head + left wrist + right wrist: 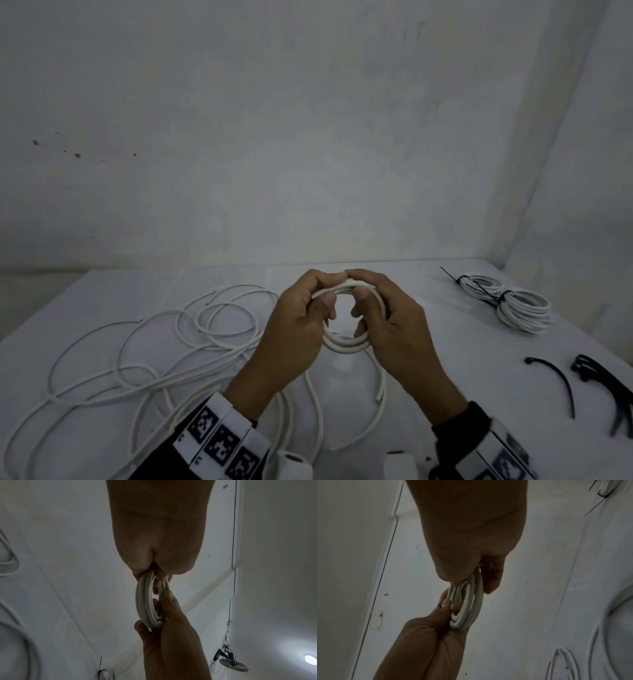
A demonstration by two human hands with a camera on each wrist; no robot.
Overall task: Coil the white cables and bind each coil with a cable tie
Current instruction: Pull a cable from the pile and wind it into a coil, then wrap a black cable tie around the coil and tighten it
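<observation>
1. Table (445,377): loose cables (154,359) sprawl at left.
2. Two bound coils (524,310) lie far right, touching.
3. Left hand (291,339) and right hand (397,329), above the table's middle, each curl fingers and thumb around one small coil (346,344).
4. Black ties (561,380) lie near right.

loose white cables (144,363) sprawled over the table's left, bound coils (513,301) and black cable ties (561,383) crowding the right, open table (394,274) behind
</observation>
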